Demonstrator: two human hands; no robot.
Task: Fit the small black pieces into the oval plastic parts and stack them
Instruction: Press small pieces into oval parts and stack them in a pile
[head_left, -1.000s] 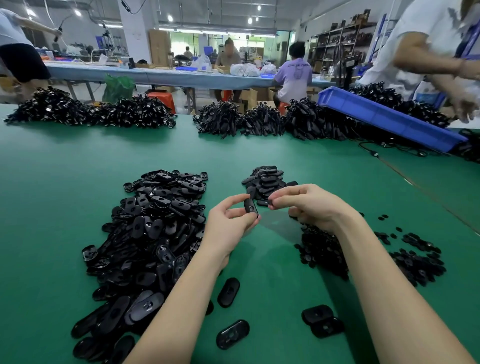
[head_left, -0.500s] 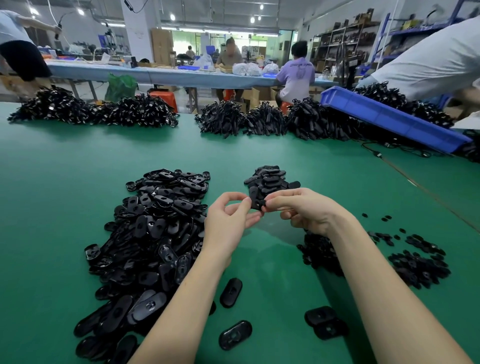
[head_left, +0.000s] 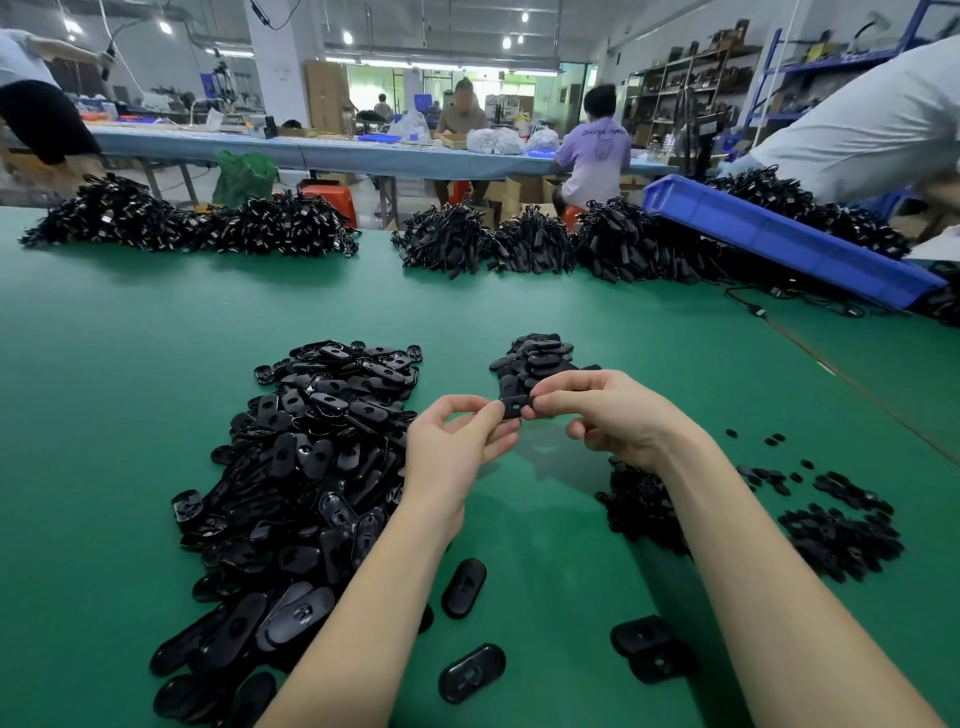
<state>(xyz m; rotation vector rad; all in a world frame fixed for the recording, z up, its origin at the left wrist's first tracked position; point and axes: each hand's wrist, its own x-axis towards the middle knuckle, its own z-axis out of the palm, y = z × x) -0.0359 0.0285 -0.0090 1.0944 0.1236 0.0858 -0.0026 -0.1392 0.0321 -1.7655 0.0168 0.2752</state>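
There is a single wide-angle view, worn on the person's head. It looks forward and down over the green table (head_left: 156, 395), close above the forearms at the near edge, and reaches past the far edge into the workshop beyond.

1. Two bare forearms are seen from the lower edge; no sleeve is visible on them.
2. The left hand (head_left: 457, 447) is uncovered.
3. The right hand (head_left: 608, 415) is uncovered too, with short nails.
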